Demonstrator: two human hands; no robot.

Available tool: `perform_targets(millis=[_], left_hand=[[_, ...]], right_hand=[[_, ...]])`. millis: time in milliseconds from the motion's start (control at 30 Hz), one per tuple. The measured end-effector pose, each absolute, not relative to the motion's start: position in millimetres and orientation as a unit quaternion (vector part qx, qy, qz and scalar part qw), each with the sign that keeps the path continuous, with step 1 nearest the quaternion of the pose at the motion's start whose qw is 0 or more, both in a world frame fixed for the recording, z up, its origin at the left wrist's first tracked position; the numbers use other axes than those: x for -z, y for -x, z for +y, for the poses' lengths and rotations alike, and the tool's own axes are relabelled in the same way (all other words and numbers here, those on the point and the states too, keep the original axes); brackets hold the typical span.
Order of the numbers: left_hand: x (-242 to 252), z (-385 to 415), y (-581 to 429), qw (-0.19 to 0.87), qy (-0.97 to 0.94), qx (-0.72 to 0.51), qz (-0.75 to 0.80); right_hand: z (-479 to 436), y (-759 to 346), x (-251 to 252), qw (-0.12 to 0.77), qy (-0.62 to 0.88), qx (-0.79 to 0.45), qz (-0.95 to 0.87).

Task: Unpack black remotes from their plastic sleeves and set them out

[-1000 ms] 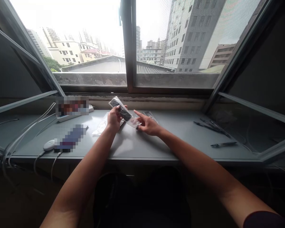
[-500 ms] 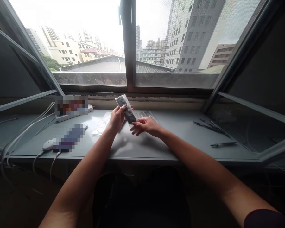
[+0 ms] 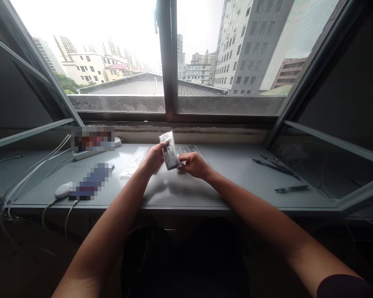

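My left hand point(image 3: 154, 158) grips a clear plastic packet point(image 3: 170, 150) holding a dark, flat object with rows of small markings. The packet stands nearly upright above the grey desk point(image 3: 224, 186). My right hand point(image 3: 194, 164) is at the packet's lower end, its fingertips pressed against the corner. A second clear bag point(image 3: 133, 162) lies flat left of my left hand. Another plastic packet point(image 3: 188, 149) with dark contents lies just behind my right hand.
A pixelated item point(image 3: 90, 181) and a white mouse point(image 3: 61, 191) sit at the left, behind them a power strip point(image 3: 93, 154) with white cables point(image 3: 34, 174). Dark pens point(image 3: 276, 169) lie at the right. Open window frames flank the desk.
The packet has turned more upright and shifted right. My right hand has closed in on its lower end, and the bag behind is less covered.
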State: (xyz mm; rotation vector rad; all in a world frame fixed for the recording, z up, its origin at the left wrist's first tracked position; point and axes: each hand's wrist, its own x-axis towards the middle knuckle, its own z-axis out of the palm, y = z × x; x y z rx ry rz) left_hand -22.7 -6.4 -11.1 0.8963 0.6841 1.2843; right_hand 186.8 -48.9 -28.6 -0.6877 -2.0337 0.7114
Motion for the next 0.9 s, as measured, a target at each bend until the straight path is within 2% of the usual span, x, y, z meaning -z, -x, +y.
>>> perform_targets(millis=[133, 367, 567, 700, 900], left_hand=[[15.9, -9.3, 23.4, 0.674, -0.474, -0.484, 0.294], [14.3, -21.0, 19.6, 0.678, -0.547, -0.395, 0.293], [15.1, -13.6, 26.8, 0.665, -0.526, -0.448, 0.284], [22.7, -1.7, 31.8, 0.636, -0.493, -0.484, 0.342], [38.1, 7.5, 30.6, 0.587, -0.509, -0.504, 0.377]], right_hand=[[-46.7, -188.7, 30.4, 0.457, 0.273, -0.147, -0.834], [-51.4, -189.5, 25.1, 0.454, 0.33, -0.085, -0.823], [-47.9, -190.5, 23.6, 0.489, 0.337, -0.05, -0.803], [-42.3, -192.5, 25.3, 0.535, 0.367, -0.068, -0.758], [-38.9, -194.5, 25.5, 0.543, 0.394, -0.09, -0.736]])
